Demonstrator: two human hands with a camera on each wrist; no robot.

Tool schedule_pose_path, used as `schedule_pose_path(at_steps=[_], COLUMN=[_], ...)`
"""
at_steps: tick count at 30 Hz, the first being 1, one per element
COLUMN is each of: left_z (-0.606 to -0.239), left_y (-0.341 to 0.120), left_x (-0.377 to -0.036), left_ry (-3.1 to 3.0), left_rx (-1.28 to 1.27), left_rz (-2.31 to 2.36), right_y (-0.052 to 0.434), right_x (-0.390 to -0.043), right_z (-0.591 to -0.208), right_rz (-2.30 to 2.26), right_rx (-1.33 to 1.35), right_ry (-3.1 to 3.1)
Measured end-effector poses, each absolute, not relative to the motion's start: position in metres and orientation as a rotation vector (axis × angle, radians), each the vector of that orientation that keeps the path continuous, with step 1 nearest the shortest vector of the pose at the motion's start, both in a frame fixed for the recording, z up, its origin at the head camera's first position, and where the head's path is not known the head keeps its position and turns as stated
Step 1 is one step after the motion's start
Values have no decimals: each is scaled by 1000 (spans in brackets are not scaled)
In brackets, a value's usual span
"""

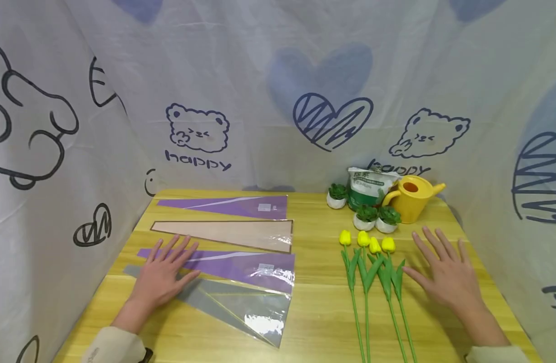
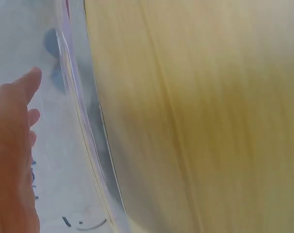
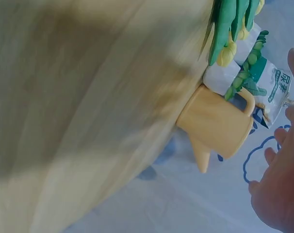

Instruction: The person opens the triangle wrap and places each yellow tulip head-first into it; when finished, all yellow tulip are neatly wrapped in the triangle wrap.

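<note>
The left hand point(image 1: 162, 275) lay flat, fingers spread, on a purple cone-shaped plastic wrapping sleeve point(image 1: 241, 267). The right hand point(image 1: 443, 275) rested spread on the wooden table point(image 1: 319, 302), beside four yellow artificial tulips point(image 1: 373, 272).

- Table point(image 1: 319, 302): pale wood grain, smooth, with a low sheen.
- Sleeves point(image 1: 241, 269): thin plastic film, glossy; the purple ones are tinted, and the grey one point(image 1: 241, 305) is see-through and catches glare.
- Tulips point(image 1: 373, 267): matt artificial petals and leaves, with smooth plastic stems.
- Can point(image 1: 411, 199): smooth yellow plastic, slightly shiny.
- Bag point(image 1: 371, 184): crinkled glossy plastic.
- Pots point(image 1: 364, 223): white and smooth.
- Backdrop point(image 1: 278, 75): soft matt printed cloth, creased.
</note>
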State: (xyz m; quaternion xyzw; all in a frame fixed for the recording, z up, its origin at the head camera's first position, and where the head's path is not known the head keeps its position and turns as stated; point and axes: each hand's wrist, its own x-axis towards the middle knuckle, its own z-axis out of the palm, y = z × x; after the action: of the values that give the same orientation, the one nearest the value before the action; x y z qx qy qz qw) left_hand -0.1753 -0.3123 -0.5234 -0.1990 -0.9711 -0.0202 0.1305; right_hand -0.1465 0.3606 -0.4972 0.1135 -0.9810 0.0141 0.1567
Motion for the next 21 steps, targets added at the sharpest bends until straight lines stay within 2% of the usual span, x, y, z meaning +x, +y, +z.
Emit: schedule_pose_path(at_steps=[12, 21], left_z=[-511, -520], left_y=[-259, -215], left_x=[-179, -168], left_ry=[-2787, -2763], left_rx=[-688, -982], left_rz=[-466, -1078], right_y=[350, 347], right_x=[-143, -134], right_z=[-496, -503], right_rz=[682, 1163], right_rx=[141, -64], right_ry=[-2857, -2899])
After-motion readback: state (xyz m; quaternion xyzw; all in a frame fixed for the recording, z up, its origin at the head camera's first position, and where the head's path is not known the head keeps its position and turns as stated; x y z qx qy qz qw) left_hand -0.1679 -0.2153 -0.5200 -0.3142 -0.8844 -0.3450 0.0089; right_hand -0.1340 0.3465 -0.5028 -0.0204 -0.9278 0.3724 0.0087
